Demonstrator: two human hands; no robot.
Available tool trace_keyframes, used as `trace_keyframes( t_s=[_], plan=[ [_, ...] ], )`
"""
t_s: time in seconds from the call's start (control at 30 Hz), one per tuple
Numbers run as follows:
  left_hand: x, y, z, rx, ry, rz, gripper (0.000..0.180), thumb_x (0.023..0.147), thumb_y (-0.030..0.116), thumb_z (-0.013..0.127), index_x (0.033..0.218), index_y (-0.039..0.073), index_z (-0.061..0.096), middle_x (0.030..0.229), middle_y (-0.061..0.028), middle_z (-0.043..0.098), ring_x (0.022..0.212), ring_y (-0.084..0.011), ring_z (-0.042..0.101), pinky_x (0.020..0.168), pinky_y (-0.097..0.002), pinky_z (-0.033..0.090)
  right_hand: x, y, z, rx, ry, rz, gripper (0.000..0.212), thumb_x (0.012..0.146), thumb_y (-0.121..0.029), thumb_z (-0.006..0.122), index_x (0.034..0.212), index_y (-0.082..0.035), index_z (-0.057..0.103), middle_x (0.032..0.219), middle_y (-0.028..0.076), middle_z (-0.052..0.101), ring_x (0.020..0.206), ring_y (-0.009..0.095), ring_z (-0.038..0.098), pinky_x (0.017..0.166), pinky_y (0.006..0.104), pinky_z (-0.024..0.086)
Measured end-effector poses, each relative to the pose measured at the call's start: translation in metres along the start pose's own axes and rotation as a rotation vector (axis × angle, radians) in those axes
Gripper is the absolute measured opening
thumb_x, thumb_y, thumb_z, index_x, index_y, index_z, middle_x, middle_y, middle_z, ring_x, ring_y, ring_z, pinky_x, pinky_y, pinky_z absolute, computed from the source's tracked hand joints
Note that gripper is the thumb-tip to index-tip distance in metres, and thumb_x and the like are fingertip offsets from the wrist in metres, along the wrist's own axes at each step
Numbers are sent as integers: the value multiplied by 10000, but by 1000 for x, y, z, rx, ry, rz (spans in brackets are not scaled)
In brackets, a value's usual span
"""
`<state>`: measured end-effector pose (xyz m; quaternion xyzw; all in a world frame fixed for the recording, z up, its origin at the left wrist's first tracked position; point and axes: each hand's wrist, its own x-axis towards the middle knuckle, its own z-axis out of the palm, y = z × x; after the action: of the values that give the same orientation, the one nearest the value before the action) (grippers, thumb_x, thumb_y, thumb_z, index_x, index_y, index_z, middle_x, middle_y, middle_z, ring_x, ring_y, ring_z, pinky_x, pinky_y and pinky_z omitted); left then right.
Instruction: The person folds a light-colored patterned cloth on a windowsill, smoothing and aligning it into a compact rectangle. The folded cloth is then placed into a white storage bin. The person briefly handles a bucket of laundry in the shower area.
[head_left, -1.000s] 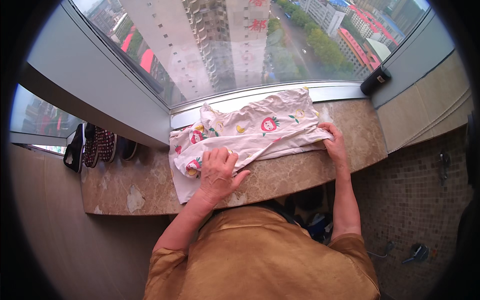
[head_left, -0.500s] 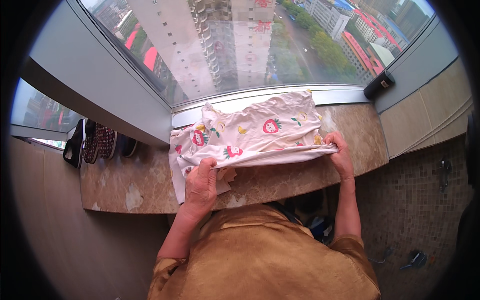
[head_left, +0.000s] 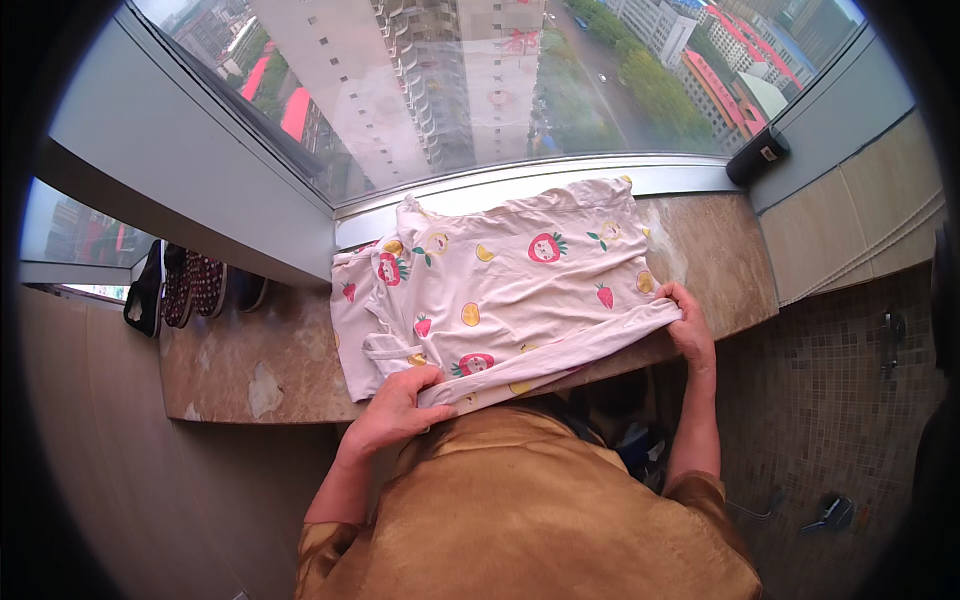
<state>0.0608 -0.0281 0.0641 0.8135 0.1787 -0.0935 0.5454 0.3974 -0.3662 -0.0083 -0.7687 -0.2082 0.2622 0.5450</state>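
A pale pink garment [head_left: 520,285] printed with strawberries, lemons and small faces lies spread on the brown marble sill [head_left: 715,255]. My left hand [head_left: 405,408] grips the left end of its near edge, thumb on top, close to my body. At the right end of that edge, my right hand [head_left: 688,322] has its fingers closed on the cloth. Between the hands the near edge is pulled taut and turned over in a narrow band. The cloth's left part lies bunched in folds, and its far edge reaches the white window frame.
Several shoes [head_left: 195,285] lean at the far left behind a grey window post [head_left: 240,150]. A black cylinder [head_left: 758,157] stands in the right window corner. A white cord [head_left: 870,248] hangs on the right wall. Beyond the glass are tall buildings and a road.
Both hands have come nearer to my body, the left one most, drawing the near edge over the sill's front. The cloth between them is flatter and shows more of its print.
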Motion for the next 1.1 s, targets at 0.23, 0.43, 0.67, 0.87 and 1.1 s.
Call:
trace_keyframes(
  t_s=[0.23,0.43,0.67,0.87,1.1],
  plan=[
    [48,14,-69,-272,92,8,151,902,54,696,1010,64,590,814,46,590,724,-37,486,635,-228,401,39,-8,2,50,123,-174,322,804,127,499,1061,-43,593,975,-26,594,883,62,541,805,195,431],
    [91,-7,-64,420,628,240,436,813,86,757,1205,64,568,1053,-83,589,969,-209,566,876,-353,436,53,-6,16,6,164,-10,540,920,-23,672,1407,-62,443,954,39,606,754,53,556,665,199,461],
    [27,12,15,715,769,272,801,666,258,894,1338,68,502,1302,-185,492,1208,-394,485,1032,-487,374,32,-3,20,57,199,-30,633,877,-30,748,1430,-56,440,881,20,587,671,38,543,582,197,449],
    [21,-28,41,654,792,167,669,705,175,834,1288,62,526,1241,-178,500,1173,-376,492,1014,-490,373,35,-16,33,-101,255,-86,550,856,-21,739,1363,-56,528,971,32,629,733,61,601,650,241,512],
    [23,-47,-3,91,649,150,181,831,-52,680,1001,-3,645,993,-71,624,926,-171,624,828,-298,510,54,4,43,-265,374,-190,438,843,22,673,1265,-75,610,935,41,628,856,145,613,764,309,513]
  ],
)
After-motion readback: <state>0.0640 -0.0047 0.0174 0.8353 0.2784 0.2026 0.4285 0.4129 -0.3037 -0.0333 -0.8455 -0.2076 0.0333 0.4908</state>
